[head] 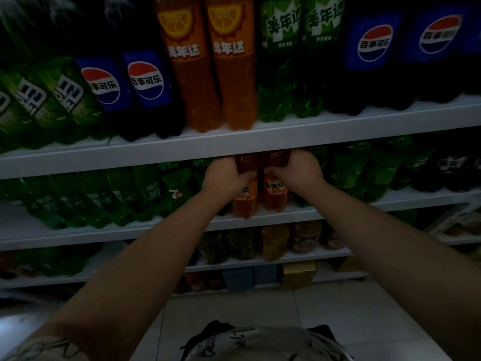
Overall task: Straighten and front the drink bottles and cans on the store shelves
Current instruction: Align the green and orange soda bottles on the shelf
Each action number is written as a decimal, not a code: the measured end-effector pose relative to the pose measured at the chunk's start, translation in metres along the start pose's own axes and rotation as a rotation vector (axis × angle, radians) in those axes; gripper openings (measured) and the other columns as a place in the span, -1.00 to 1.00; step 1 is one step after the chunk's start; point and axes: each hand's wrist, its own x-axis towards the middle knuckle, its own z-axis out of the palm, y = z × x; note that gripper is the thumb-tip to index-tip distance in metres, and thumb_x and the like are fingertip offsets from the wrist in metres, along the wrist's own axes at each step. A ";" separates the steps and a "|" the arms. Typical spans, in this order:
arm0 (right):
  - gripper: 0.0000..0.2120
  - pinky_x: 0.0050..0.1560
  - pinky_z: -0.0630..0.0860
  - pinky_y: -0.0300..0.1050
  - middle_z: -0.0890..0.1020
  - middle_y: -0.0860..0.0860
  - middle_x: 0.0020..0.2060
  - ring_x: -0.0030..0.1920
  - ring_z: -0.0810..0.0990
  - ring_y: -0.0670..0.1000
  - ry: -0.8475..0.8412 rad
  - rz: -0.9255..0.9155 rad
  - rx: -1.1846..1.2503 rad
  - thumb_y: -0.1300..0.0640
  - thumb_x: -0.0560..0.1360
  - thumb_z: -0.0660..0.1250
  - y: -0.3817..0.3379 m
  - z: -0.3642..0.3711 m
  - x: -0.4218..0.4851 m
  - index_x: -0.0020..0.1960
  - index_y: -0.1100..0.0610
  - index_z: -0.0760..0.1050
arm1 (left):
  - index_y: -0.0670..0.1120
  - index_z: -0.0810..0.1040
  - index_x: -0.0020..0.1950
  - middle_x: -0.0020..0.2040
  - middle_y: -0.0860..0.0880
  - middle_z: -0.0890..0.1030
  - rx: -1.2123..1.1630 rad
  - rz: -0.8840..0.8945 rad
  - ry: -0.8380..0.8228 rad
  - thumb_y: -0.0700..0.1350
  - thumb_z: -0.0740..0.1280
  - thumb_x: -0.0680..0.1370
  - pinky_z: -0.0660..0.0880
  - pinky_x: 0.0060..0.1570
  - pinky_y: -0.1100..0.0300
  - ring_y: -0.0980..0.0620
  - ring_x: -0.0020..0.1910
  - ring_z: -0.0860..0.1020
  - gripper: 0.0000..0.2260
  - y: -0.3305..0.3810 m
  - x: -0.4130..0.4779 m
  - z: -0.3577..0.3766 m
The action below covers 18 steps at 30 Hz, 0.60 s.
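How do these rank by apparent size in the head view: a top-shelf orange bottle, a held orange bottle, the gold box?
1. Top-shelf orange bottle
2. Held orange bottle, hidden partly by the right hand
3. Gold box, farther away, so unsure

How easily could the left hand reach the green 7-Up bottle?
Probably yes, once freed: the left hand grips the left orange bottle, and the green bottle stands nearby at the shelf front, unblocked.

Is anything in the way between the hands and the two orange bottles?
No, nothing visible. The left hand grips the left orange bottle and the right hand grips the right orange bottle, both up near the top, just under the shelf above.
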 end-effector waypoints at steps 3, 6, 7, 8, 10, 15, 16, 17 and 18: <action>-0.64 -0.12 0.49 -0.14 0.66 0.07 -0.04 -0.01 0.60 0.09 0.013 -0.010 -0.003 -0.08 0.34 0.48 -0.001 0.001 0.001 0.07 0.05 0.58 | -0.10 0.52 0.22 0.08 -0.12 0.61 -0.024 -0.012 0.049 0.10 0.43 0.42 0.44 -0.03 0.23 -0.09 0.07 0.56 -0.55 0.001 0.000 0.004; -0.63 -0.11 0.48 -0.16 0.66 0.04 -0.03 -0.01 0.60 0.08 -0.002 0.010 -0.014 -0.10 0.33 0.47 0.002 0.001 0.002 0.08 0.01 0.58 | -0.14 0.53 0.17 0.03 -0.12 0.61 -0.034 0.001 0.099 0.08 0.42 0.43 0.50 -0.02 0.16 -0.08 0.02 0.57 -0.58 0.001 -0.003 0.008; -0.62 -0.11 0.47 -0.17 0.66 0.03 -0.03 -0.01 0.60 0.06 -0.006 0.025 -0.011 -0.12 0.33 0.47 0.003 0.001 0.002 0.08 0.00 0.57 | -0.14 0.53 0.16 0.02 -0.12 0.62 -0.036 -0.005 0.115 0.09 0.43 0.42 0.51 -0.03 0.14 -0.07 0.00 0.58 -0.58 0.001 -0.004 0.009; -0.62 -0.10 0.46 -0.18 0.66 0.02 -0.02 0.00 0.60 0.06 -0.013 0.034 -0.004 -0.13 0.32 0.47 0.004 0.001 0.003 0.09 -0.02 0.57 | -0.13 0.53 0.15 0.01 -0.11 0.62 -0.038 -0.020 0.131 0.10 0.43 0.42 0.52 -0.04 0.13 -0.06 -0.02 0.58 -0.58 0.001 -0.006 0.010; -0.61 -0.07 0.46 -0.18 0.65 0.00 0.01 0.03 0.60 0.06 -0.023 0.034 0.011 -0.13 0.32 0.47 0.006 0.001 0.004 0.11 -0.04 0.57 | -0.14 0.53 0.15 0.00 -0.11 0.61 -0.036 -0.043 0.158 0.13 0.44 0.40 0.54 -0.05 0.10 -0.06 -0.03 0.58 -0.54 0.004 -0.007 0.013; -0.60 -0.06 0.44 -0.18 0.65 0.01 0.03 0.05 0.59 0.05 -0.060 0.027 0.019 -0.12 0.35 0.46 0.007 0.001 0.005 0.14 -0.03 0.55 | -0.13 0.50 0.13 -0.03 -0.12 0.59 0.071 -0.100 0.148 0.24 0.42 0.38 0.55 -0.18 0.09 -0.08 -0.08 0.58 -0.47 0.009 -0.008 0.010; -0.59 -0.05 0.45 -0.17 0.64 0.01 0.03 0.05 0.59 0.04 -0.057 0.023 0.027 -0.11 0.35 0.46 0.007 0.000 0.003 0.15 -0.01 0.54 | -0.12 0.50 0.08 -0.08 -0.10 0.59 0.146 -0.104 0.143 0.29 0.39 0.37 0.51 -0.28 0.12 -0.07 -0.14 0.58 -0.47 0.010 -0.009 0.008; -0.57 -0.04 0.46 -0.15 0.63 0.03 0.04 0.06 0.58 0.05 -0.041 0.015 0.030 -0.10 0.36 0.45 0.006 -0.001 -0.001 0.17 0.02 0.52 | -0.09 0.50 0.02 -0.13 -0.09 0.58 0.229 -0.101 0.142 0.34 0.36 0.36 0.44 -0.36 0.16 -0.07 -0.19 0.58 -0.47 0.010 -0.010 0.007; -0.54 0.00 0.47 -0.13 0.61 0.05 0.07 0.08 0.56 0.05 -0.005 -0.001 0.033 -0.09 0.38 0.44 0.006 -0.002 -0.007 0.21 0.05 0.50 | -0.08 0.49 -0.03 -0.17 -0.08 0.58 0.300 -0.097 0.148 0.38 0.33 0.35 0.37 -0.40 0.19 -0.06 -0.24 0.58 -0.47 0.010 -0.010 0.005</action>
